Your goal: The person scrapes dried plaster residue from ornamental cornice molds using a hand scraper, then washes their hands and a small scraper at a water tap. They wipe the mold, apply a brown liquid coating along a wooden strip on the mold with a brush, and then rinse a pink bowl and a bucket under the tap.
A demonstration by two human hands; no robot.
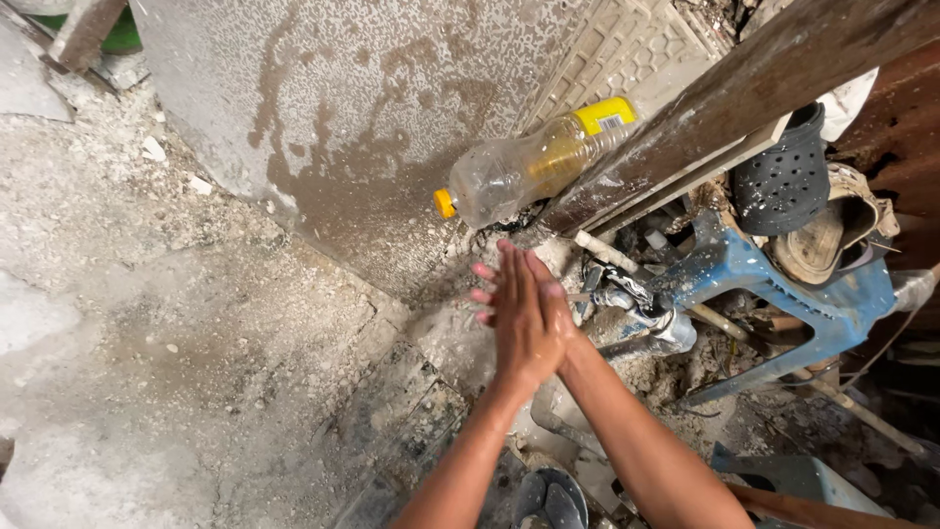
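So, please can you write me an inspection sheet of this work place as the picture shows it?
Surface: rough concrete floor, dusty, with a wet patch on the slab.
Job's things: nothing held; left hand and right hand pressed palm to palm.
Clutter: plastic bottle with yellow cap lying on its side; blue plastic chair tipped over; dark perforated clog; wooden plank; rubble.
Grippers: both hands bare, flat, fingers straight.
Cables: nothing seen for certain; a metal tap sits beside the hands.
Surroundings: patterned panel leaning behind the bottle.
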